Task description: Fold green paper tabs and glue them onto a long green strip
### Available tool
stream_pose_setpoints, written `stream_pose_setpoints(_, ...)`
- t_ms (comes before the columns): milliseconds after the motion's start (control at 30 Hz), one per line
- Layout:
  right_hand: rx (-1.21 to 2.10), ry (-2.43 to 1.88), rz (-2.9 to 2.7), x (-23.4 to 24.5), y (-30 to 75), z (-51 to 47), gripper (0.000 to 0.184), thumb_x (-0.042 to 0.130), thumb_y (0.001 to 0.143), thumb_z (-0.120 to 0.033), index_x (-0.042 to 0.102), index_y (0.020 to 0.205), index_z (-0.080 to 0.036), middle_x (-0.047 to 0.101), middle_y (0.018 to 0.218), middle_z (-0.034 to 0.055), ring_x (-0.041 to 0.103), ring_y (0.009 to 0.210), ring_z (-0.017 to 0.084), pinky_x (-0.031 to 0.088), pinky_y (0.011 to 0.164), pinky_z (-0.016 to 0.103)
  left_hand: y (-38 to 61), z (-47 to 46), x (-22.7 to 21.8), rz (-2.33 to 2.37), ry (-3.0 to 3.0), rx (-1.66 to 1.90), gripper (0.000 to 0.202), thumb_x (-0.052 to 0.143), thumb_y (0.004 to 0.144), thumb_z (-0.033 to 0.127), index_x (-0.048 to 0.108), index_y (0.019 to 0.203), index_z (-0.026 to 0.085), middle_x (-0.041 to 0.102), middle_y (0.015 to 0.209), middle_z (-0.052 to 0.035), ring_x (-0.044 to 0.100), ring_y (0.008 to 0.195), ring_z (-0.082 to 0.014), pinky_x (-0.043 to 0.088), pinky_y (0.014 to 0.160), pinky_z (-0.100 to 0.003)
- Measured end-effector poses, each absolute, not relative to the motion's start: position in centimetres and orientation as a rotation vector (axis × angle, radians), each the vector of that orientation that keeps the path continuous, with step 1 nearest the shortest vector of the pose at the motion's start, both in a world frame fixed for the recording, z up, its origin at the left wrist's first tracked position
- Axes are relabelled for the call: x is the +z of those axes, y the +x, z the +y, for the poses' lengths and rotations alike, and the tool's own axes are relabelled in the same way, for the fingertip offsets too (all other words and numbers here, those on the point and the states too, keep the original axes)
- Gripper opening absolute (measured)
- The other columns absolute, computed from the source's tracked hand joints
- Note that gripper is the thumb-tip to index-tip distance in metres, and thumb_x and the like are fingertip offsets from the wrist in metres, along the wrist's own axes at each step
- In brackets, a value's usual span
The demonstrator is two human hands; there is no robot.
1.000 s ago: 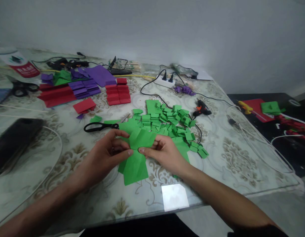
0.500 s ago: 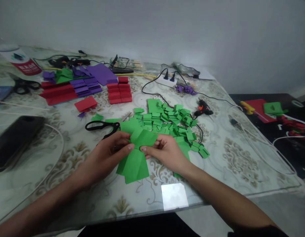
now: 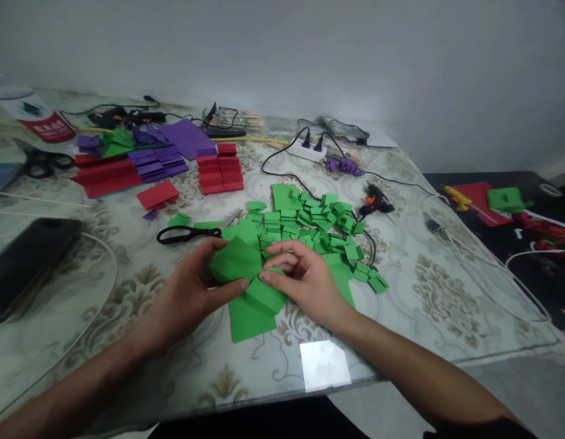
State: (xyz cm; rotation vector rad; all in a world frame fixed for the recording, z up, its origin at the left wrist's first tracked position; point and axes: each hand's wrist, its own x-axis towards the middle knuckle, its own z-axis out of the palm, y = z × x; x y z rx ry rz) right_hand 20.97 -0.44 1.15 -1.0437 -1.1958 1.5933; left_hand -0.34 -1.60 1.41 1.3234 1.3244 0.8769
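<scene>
My left hand (image 3: 188,286) pinches a creased piece of green paper (image 3: 235,261) between thumb and fingers. Closed on a smaller folded green part (image 3: 266,295), my right hand (image 3: 307,280) is just to its right. Whether these two parts are still joined between my thumbs is hard to tell. Beneath them lies a flat green sheet (image 3: 252,323). Black-handled scissors (image 3: 182,234) rest beyond my left hand, their blades partly under green paper. A heap of small folded green paper pieces (image 3: 305,219) spreads beyond my right hand.
Folded red paper (image 3: 219,174) and purple paper (image 3: 158,161) lie at the back left. A phone (image 3: 33,268) is at the left, with a white cable around it. Behind the heap are a glue gun (image 3: 375,201) and a power strip (image 3: 306,150) with black cords.
The green paper, upright between both hands before, has turned and is parted to left and right. My left hand's part tilts leftward; the right hand's part sits lower. More of the sheet beneath shows.
</scene>
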Motion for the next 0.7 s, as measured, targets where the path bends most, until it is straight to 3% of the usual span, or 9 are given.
stream_pose_setpoints(100,1.557,-1.04,-1.237,1.3,21.0,-0.5,0.036,0.087,0.072,-0.03,0.065,0.1,-0.023,0.072,0.083,-0.0007,0.069,0.08,0.016,0.054,0.079,0.033,-0.5,-1.3,2.2,1.393,1.435,0.804,0.059,0.086,0.073,0.043,0.059,0.122,0.025,0.07,0.092,-0.0003,0.066,0.074,-0.0209,0.054,0.061,-0.029)
stream_pose_setpoints(300,1.474,-1.057,-1.464,1.1,20.9,-1.0,0.036,0.078,0.073,-0.016,0.063,0.105,-0.023,0.073,0.082,-0.0023,0.07,0.082,0.016,0.052,0.083,0.033,-0.8,-1.1,3.3,1.266,1.68,0.824,0.048,0.081,0.082,0.037,0.061,0.125,0.029,0.076,0.104,-0.0019,0.072,0.094,-0.0224,0.056,0.08,-0.029)
stream_pose_setpoints(367,1.477,-1.038,-1.555,1.0,21.0,-1.2,0.037,0.076,0.074,-0.015,0.063,0.107,-0.023,0.073,0.082,-0.0025,0.07,0.08,0.016,0.053,0.081,0.032,-0.9,-1.2,3.2,1.225,1.791,0.774,0.036,0.079,0.084,0.035,0.067,0.117,0.028,0.077,0.105,-0.0014,0.072,0.097,-0.0221,0.054,0.085,-0.03)
stream_pose_setpoints(467,1.461,-1.017,-1.622,0.9,21.1,-1.2,0.037,0.077,0.075,-0.017,0.063,0.109,-0.024,0.074,0.084,-0.0021,0.071,0.08,0.017,0.053,0.082,0.032,-1.0,-1.2,3.1,1.191,1.913,0.6,0.012,0.073,0.087,0.035,0.075,0.096,0.026,0.078,0.093,0.0,0.072,0.083,-0.0199,0.052,0.074,-0.027)
stream_pose_setpoints(600,1.375,-1.102,-1.618,1.1,21.3,-0.9,0.037,0.084,0.073,-0.024,0.068,0.106,-0.024,0.074,0.091,0.0,0.07,0.09,0.021,0.051,0.088,0.036,-0.9,-1.1,3.7,1.227,1.812,0.574,0.013,0.071,0.087,0.035,0.074,0.084,0.023,0.073,0.075,0.0019,0.064,0.066,-0.0155,0.046,0.059,-0.023)
stream_pose_setpoints(700,1.391,-1.173,-1.549,1.3,21.3,-0.7,0.036,0.088,0.069,-0.026,0.071,0.1,-0.025,0.071,0.095,0.0001,0.066,0.089,0.021,0.05,0.079,0.033,-0.8,-1.2,3.9,1.252,1.722,0.62,0.015,0.071,0.087,0.037,0.072,0.082,0.023,0.069,0.07,0.0027,0.06,0.061,-0.0136,0.043,0.054,-0.021)
